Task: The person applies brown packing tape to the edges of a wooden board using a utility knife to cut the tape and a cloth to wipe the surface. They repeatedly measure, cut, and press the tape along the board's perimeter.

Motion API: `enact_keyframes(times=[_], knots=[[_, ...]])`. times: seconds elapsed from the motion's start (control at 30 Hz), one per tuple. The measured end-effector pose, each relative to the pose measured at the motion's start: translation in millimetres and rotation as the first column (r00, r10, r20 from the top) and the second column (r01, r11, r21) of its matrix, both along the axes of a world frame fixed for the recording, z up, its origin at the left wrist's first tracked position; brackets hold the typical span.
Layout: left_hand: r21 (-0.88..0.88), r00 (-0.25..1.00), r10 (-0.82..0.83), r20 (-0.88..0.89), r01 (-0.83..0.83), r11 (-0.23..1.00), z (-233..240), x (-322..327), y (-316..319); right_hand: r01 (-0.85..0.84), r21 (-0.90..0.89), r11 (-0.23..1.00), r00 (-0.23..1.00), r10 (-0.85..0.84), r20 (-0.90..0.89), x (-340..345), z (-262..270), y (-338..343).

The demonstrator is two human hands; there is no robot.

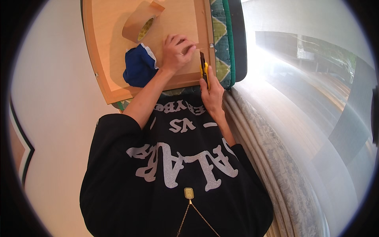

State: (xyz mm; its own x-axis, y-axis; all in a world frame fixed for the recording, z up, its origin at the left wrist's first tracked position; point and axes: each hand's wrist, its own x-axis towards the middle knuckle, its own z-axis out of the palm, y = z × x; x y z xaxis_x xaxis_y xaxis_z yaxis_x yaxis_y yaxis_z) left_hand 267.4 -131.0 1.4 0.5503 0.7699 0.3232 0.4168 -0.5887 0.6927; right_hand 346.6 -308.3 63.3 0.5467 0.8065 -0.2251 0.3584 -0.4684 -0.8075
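Note:
My right hand (212,93) holds a yellow and black snap-off utility knife (204,69), its blade extended and pointing away from me. My left hand (177,53) is over the back of a wooden frame (177,82), fingers bent and close together near the frame's right side. Whether its fingertips pinch something thin, such as tape, is too small to tell. On the backing board (103,17), left of that hand, lie a roll of brown packing tape (136,25) with a lifted end and a crumpled blue cloth (137,66) with a white edge.
Under the frame is a green patterned quilted cloth (219,26) on a dark-edged surface (239,44). Small metal fittings (211,45) sit on the frame's sides. To the right hang a patterned curtain (275,160) and a sheer one (296,97) by a bright window.

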Motion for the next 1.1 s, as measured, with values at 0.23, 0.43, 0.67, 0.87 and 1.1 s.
enact_keyframes(times=[0.23, 0.43, 0.67, 0.87, 1.1], knots=[[-0.017, 1.000, 0.015, 0.021, -0.014, 1.000, -0.9, -2.0, 1.0, 0.258, -0.052, 0.965, 0.814, -0.246, -0.526, 0.8, -9.3, 6.1], [-0.068, 0.994, 0.048, 0.097, -0.041, 0.997, -3.9, -3.8, 0.9, 0.278, -0.048, 0.959, 0.748, -0.248, -0.615, 1.3, -17.4, 2.8], [-0.071, 0.993, 0.048, 0.103, -0.041, 0.997, -4.3, -5.4, 2.2, 0.284, -0.071, 0.956, 0.669, -0.250, -0.700, 9.2, -21.4, 2.1], [-0.098, 0.992, 0.061, 0.109, -0.050, 0.994, 1.1, -5.3, 0.7, 0.281, -0.081, 0.956, 0.604, -0.242, -0.759, 13.3, -21.3, 2.2], [-0.100, 0.993, 0.048, 0.106, -0.037, 0.994, -0.8, -7.7, 1.7, 0.299, -0.065, 0.952, 0.509, -0.217, -0.833, 17.2, -24.4, 2.1]])
